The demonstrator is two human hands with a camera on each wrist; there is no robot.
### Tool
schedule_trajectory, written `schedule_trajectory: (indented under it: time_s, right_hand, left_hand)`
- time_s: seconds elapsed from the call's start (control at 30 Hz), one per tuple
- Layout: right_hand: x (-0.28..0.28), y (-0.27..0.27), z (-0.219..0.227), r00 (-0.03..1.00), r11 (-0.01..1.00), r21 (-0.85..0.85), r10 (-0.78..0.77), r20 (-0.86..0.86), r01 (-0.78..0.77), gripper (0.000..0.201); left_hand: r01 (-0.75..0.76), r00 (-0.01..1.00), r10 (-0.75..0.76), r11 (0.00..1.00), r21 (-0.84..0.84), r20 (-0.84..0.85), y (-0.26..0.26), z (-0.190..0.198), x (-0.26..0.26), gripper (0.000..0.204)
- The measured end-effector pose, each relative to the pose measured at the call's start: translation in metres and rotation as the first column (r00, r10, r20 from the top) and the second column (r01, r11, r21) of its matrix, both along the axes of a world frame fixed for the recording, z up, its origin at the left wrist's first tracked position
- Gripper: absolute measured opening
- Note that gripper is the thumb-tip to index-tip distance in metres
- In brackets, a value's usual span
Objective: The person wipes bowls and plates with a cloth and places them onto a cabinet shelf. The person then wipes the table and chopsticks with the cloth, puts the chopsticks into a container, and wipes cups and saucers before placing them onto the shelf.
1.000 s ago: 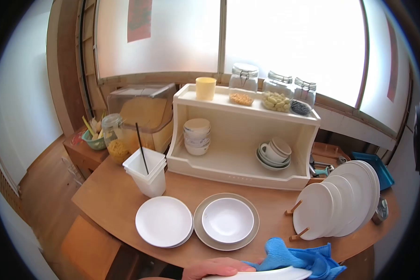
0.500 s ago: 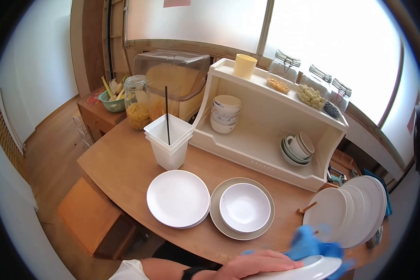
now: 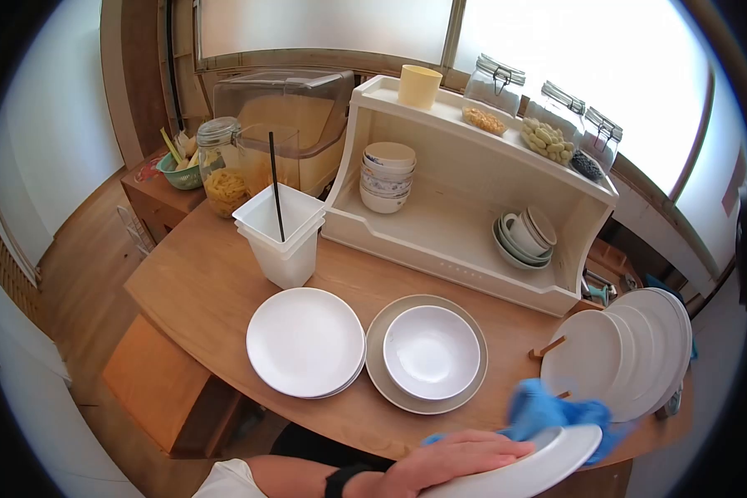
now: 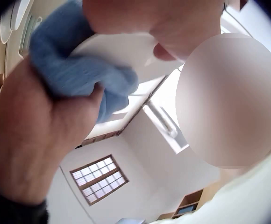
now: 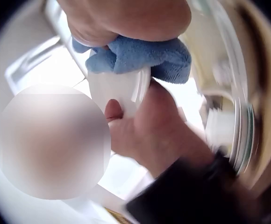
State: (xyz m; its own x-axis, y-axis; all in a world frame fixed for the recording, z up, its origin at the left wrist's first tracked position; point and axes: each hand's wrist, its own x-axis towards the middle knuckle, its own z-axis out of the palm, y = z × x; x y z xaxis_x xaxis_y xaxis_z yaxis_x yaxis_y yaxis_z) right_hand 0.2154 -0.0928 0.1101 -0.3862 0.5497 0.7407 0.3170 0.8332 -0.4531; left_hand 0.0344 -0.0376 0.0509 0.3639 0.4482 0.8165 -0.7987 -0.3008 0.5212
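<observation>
At the table's front edge my left hand [image 3: 461,461] grips a white plate [image 3: 556,461], fingers flat over one face and the thumb on the other. The plate tilts up to the right. My right hand [image 4: 46,112] is hidden behind the plate in the head view; the left wrist view has it gripping a blue cloth [image 4: 74,77] bunched around the plate's rim. In the right wrist view, the cloth [image 5: 140,58] covers the edge opposite my left thumb. Beyond the plate, a white bowl [image 3: 432,353] sits on a grey-beige plate [image 3: 382,378].
Stacked white plates [image 3: 305,342] lie left of the bowl. Several plates [image 3: 585,357] stand in a wooden rack at right. Nested white square containers [image 3: 286,257] hold a black stick. Behind stands a cream shelf [image 3: 465,216] with bowls, cups and glass jars [image 3: 548,124].
The view has swung down and left. My left hand and the plate have come further into sight, more of the forearm shows, and the blue cloth has shifted and blurs along the plate's rim.
</observation>
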Motion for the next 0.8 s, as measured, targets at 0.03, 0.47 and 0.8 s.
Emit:
schedule_trajectory:
  time_s: [0.03, 0.47, 0.8]
  right_hand:
    - [0.002, 0.003, 0.001, 1.000, 1.000, 0.013, 0.008, 0.009, -0.008, 0.042]
    - [0.013, 0.013, 0.010, 0.993, 0.988, 0.132, 0.069, 0.096, -0.081, 0.037]
    - [0.019, 0.010, 0.009, 0.986, 0.971, 0.206, 0.090, 0.144, -0.118, 0.034]
  left_hand:
    - [-0.111, 0.993, 0.109, 0.993, 0.040, 0.034, -0.002, -0.006, 0.003, 0.054]
    - [0.227, 0.958, -0.214, 0.973, 0.048, -0.193, 0.014, 0.010, -0.006, 0.044]
    - [0.176, 0.967, -0.127, 0.960, 0.219, -0.219, 0.038, 0.001, -0.016, 0.042]
